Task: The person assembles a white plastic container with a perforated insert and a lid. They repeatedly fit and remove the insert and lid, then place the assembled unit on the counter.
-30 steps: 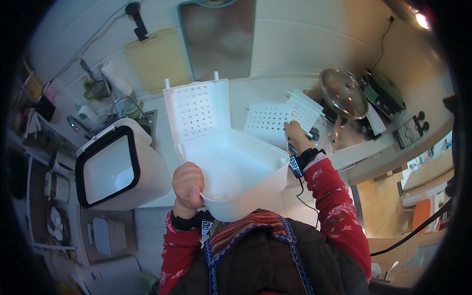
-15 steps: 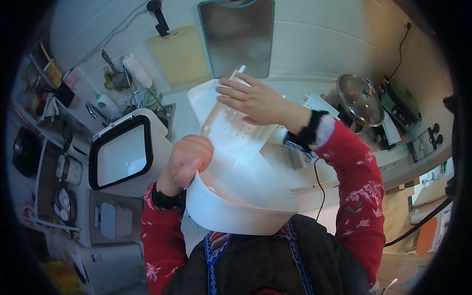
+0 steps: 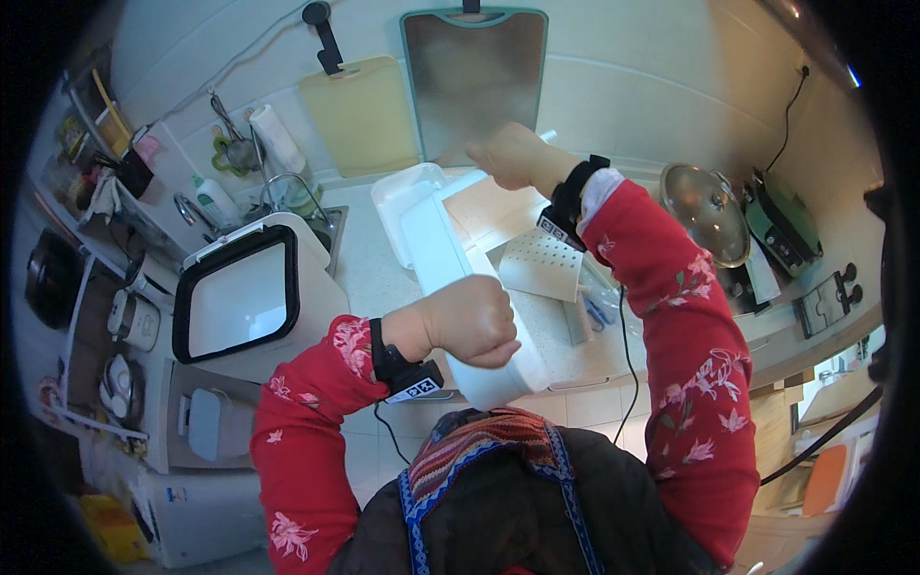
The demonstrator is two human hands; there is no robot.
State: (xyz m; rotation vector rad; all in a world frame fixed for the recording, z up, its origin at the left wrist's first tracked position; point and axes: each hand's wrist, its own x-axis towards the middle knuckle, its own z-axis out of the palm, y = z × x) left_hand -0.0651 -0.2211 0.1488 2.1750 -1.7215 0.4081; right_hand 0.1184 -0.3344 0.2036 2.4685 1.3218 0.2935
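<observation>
A white plastic bin (image 3: 436, 240) is turned on its side above the counter, its long wall facing up. My left hand (image 3: 465, 321) is closed in a fist over its near part, apparently gripping the rim; the fingertips are hidden. At the bin's far end my right hand (image 3: 510, 156) is closed around the edge, with a thin white piece sticking out past it. A white panel with rows of small holes (image 3: 541, 264) is right of the bin, below my right wrist. Partly behind the bin, a shallow white tray (image 3: 391, 196) lies on the counter.
A white bin with a black rim (image 3: 182, 316) stands at the left, beside the sink (image 3: 335, 225). Two cutting boards (image 3: 359, 115) lean on the back wall. A glass-lidded pan (image 3: 707, 216) and a green appliance (image 3: 781, 225) are at the right. A black cable (image 3: 628, 355) hangs over the counter edge.
The white bin has turned from showing its hollow inside to showing its outer wall. My left hand moved right; my right hand went from flat with spread fingers to closed at the far end.
</observation>
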